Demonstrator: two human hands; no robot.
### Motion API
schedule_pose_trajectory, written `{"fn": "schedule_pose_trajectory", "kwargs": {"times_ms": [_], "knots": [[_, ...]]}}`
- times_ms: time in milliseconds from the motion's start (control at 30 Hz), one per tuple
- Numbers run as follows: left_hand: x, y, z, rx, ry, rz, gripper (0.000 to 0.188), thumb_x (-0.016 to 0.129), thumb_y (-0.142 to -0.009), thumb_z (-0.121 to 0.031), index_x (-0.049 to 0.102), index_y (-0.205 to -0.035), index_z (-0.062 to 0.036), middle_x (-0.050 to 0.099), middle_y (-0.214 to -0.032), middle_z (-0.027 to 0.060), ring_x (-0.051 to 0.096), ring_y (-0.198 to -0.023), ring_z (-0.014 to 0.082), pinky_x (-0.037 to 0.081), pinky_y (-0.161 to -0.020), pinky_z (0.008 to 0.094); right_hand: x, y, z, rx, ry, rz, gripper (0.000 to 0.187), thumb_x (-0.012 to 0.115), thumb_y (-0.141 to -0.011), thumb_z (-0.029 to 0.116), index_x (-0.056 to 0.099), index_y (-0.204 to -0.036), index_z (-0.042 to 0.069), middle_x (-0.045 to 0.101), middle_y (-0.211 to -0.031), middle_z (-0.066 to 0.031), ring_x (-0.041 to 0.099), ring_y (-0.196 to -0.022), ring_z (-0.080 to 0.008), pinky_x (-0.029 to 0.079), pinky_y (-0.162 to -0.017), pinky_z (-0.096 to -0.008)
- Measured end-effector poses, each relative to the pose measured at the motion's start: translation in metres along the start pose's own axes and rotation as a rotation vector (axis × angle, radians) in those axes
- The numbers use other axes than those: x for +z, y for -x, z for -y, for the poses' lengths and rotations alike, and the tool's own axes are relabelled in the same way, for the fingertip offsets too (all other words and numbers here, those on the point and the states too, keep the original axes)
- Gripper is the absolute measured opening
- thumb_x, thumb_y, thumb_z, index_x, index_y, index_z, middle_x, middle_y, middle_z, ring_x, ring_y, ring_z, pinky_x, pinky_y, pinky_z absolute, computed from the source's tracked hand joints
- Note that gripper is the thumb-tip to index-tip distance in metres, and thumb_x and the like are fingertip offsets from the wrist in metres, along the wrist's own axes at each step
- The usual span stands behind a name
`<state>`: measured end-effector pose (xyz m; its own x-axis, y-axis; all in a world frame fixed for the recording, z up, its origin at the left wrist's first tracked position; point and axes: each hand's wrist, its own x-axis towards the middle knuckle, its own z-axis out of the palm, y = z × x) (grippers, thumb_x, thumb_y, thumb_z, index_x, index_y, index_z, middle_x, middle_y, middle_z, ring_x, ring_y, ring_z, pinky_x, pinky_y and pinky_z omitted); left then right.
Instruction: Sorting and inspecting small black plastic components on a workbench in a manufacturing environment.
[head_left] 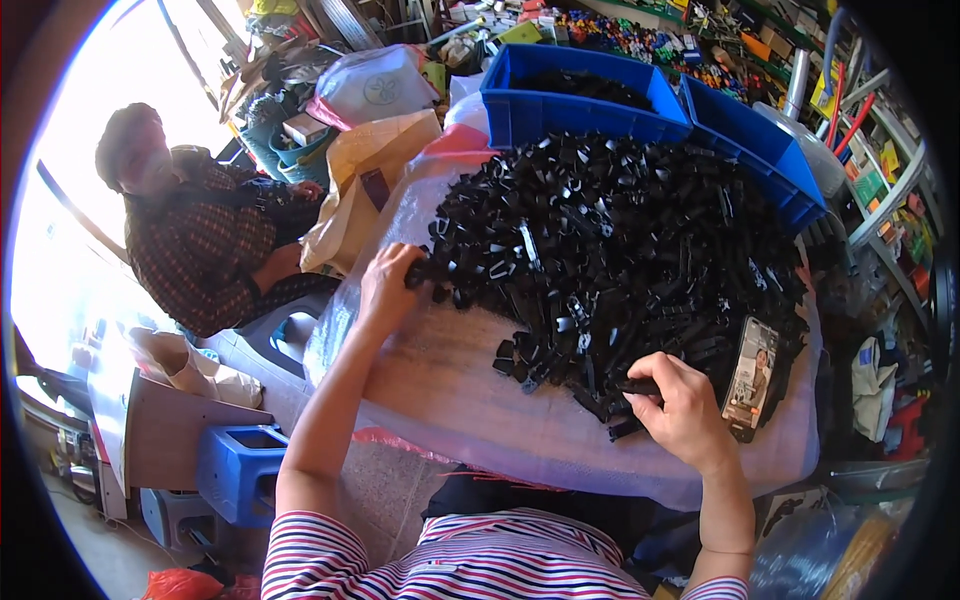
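Observation:
A large heap of small black plastic parts (600,240) covers most of the table, some of them shiny. At the heap's left edge, my left hand (388,288) has its fingers curled around a dark part against the other pieces. Near the heap's front edge, my right hand (682,408) pinches a small black plastic part (640,387) between thumb and fingers. The exact kind of these parts is too small to make out. Just right of my right hand, a phone (750,380) with its screen lit lies against the heap.
Plastic sheeting covers the table (450,375). Two blue bins, one left (590,122) and one right (760,160), stand behind the heap. A person (190,220) sits at the left beside a brown paper sack (365,180). A blue stool (240,475) stands lower left; crowded shelves line the right.

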<state>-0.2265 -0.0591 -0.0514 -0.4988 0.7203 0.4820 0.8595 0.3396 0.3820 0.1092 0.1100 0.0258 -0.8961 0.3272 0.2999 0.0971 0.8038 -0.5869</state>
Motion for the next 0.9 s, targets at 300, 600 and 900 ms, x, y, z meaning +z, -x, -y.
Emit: {"fn": "schedule_pose_trajectory", "kwargs": {"times_ms": [300, 600, 900], "knots": [[-0.01, 0.012, -0.029, -0.107, 0.408, -0.162, 0.02, 0.069, -0.068, 0.0, 0.055, -0.083, -0.0017, 0.058, -0.077, 0.0059, 0.055, -0.074, 0.0165, 0.043, -0.072, 0.0275, -0.002, 0.013, -0.001, 0.044, -0.007, 0.022, 0.023, 0.068, -0.07, 0.001, 0.053, -0.088, 0.003, 0.059, -0.079, -0.0096, 0.059, -0.066, -0.0224, 0.047, -0.059, -0.0301], [-0.009, 0.034, -0.167, 0.149, 0.98, 0.258, 0.021, 0.069, -0.067, 0.004, 0.055, -0.082, -0.0037, 0.058, -0.088, 0.0072, 0.057, -0.084, 0.0169, 0.044, -0.076, 0.0287, 0.018, -0.014, 0.023, -0.022, -0.382, -0.076, 0.049, 0.074, -0.068, 0.003, 0.055, -0.113, 0.004, 0.057, -0.082, -0.0065, 0.056, -0.068, -0.0135, 0.047, -0.063, -0.024], [0.01, 0.039, -0.193, -0.5, 1.65, 0.127, 0.014, 0.063, -0.077, 0.002, 0.056, -0.089, -0.0024, 0.058, -0.091, 0.006, 0.055, -0.082, 0.0123, 0.044, -0.075, 0.0258, 0.035, -0.021, 0.007, -0.122, -0.289, -0.29, 0.029, 0.071, -0.071, 0.002, 0.059, -0.098, 0.001, 0.062, -0.092, -0.0108, 0.063, -0.08, -0.0199, 0.05, -0.07, -0.0265]]}}
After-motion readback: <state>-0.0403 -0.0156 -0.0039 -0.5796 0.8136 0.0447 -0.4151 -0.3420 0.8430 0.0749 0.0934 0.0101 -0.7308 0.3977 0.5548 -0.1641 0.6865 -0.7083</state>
